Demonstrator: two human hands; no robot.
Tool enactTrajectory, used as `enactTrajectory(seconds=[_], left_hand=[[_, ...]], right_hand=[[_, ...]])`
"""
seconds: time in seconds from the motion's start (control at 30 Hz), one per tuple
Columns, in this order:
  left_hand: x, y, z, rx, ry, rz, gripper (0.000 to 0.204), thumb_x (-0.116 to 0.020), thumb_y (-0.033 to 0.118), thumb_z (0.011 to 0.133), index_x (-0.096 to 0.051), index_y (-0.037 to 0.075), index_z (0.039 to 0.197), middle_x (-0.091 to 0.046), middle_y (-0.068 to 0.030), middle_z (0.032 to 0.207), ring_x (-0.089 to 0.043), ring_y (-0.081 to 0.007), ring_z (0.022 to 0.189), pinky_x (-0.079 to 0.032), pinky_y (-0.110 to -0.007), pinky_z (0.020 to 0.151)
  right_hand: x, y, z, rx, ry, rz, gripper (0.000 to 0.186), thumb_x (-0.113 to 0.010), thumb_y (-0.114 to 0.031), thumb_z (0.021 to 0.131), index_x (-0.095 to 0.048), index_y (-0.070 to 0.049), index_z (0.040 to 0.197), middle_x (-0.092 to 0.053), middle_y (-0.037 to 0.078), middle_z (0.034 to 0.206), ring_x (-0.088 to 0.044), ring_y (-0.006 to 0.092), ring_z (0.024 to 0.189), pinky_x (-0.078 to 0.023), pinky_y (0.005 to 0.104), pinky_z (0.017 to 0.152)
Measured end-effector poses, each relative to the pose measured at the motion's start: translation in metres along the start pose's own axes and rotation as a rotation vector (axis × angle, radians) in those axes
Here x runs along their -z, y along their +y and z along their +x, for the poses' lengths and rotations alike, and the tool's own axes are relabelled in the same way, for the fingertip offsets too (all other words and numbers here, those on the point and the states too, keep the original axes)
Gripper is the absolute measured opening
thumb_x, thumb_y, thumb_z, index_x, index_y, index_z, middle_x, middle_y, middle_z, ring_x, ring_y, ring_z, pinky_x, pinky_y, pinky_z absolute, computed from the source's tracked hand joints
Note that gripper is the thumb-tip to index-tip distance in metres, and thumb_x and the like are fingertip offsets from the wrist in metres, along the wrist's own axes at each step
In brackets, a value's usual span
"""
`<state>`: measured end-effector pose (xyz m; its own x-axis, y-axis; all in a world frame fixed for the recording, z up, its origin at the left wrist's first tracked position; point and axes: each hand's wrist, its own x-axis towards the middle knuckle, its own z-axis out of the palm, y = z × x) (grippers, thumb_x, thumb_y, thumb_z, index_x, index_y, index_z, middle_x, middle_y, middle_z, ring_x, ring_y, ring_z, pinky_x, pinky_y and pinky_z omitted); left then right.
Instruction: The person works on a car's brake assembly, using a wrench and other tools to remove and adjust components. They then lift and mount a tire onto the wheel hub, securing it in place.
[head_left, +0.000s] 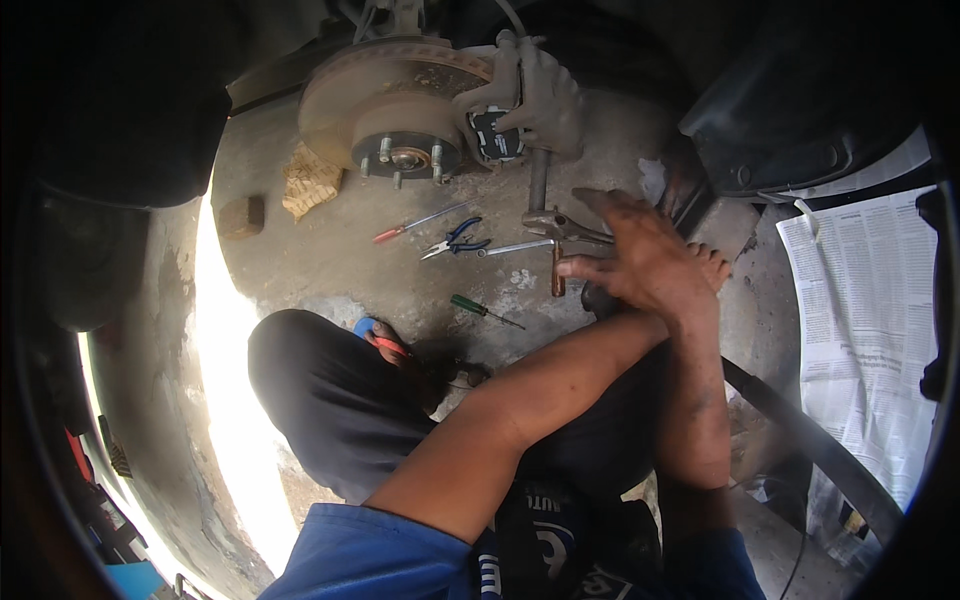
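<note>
My right hand (pixel 648 250) is over the crossing of my arms, its fingers and thumb spread apart. My left forearm reaches rightward beneath the right wrist. The curled fingers of my left hand (pixel 710 266) show beyond it, and what they hold is hidden. A grey metal tool (pixel 580 231) runs from under my right hand towards an upright grey shaft (pixel 538 182) below the brake caliper (pixel 550 95). A copper-coloured rod (pixel 558 270) is near my right thumb. The brake pad (pixel 497 137) sits in the caliper beside the brake disc (pixel 395 80), whose hub has several studs.
On the concrete lie a red-handled screwdriver (pixel 425 222), blue-handled pliers (pixel 457 240), a slim silver wrench (pixel 515 248) and a green-handled screwdriver (pixel 485 310). A brown block (pixel 241 217) and crumpled cardboard (pixel 311 182) are at left. Newspaper (pixel 865 320) and a black hose (pixel 810 440) are at right.
</note>
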<state>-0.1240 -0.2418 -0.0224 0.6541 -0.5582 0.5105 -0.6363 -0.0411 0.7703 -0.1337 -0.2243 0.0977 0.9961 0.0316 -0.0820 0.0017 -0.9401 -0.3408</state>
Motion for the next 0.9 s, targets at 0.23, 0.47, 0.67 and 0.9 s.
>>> enactTrajectory(seconds=[0.23, 0.47, 0.67, 0.9], left_hand=[[-0.001, -0.110, -0.114, 0.978, 0.054, -0.514, 0.053, -0.045, 0.048, 0.101, -0.044, 0.003, 0.129, -0.053, -0.0158, 0.116, -0.054, -0.0262, 0.104, -0.046, -0.046, 0.085], [0.047, -0.155, -0.216, 1.566, 0.740, -1.622, 0.064, -0.035, 0.055, 0.103, -0.041, 0.002, 0.139, -0.050, -0.0196, 0.132, -0.052, -0.0305, 0.119, -0.046, -0.051, 0.095], [0.133, -0.183, -0.225, 1.196, 1.236, -1.806, 0.073, -0.027, 0.060, 0.104, -0.038, 0.001, 0.147, -0.048, -0.0229, 0.146, -0.051, -0.0341, 0.132, -0.045, -0.055, 0.104], [0.310, -0.073, -0.056, 0.555, 1.377, -0.936, 0.067, -0.054, 0.052, 0.100, -0.043, -0.001, 0.140, -0.052, -0.0092, 0.109, -0.055, -0.0220, 0.096, -0.049, -0.040, 0.088]], right_hand=[[-0.156, 0.042, 0.031, -0.435, -0.232, 0.496, 0.066, -0.077, -0.050, 0.087, -0.064, 0.002, 0.126, -0.071, 0.023, 0.115, -0.066, 0.0321, 0.116, -0.051, 0.0434, 0.102], [-0.227, -0.026, 0.055, -0.741, 0.199, 1.618, 0.029, -0.084, -0.019, 0.086, -0.069, -0.004, 0.106, -0.069, 0.004, 0.100, -0.062, 0.0172, 0.098, -0.048, 0.0357, 0.092], [-0.240, -0.051, 0.057, -0.546, 0.172, 2.171, 0.023, -0.078, -0.015, 0.090, -0.067, -0.007, 0.108, -0.065, 0.002, 0.101, -0.060, 0.0164, 0.098, -0.046, 0.0332, 0.094], [-0.150, -0.075, 0.045, -0.196, -0.347, 1.241, 0.050, -0.075, -0.032, 0.092, -0.065, 0.003, 0.126, -0.069, 0.017, 0.122, -0.062, 0.0280, 0.121, -0.048, 0.0406, 0.104]])
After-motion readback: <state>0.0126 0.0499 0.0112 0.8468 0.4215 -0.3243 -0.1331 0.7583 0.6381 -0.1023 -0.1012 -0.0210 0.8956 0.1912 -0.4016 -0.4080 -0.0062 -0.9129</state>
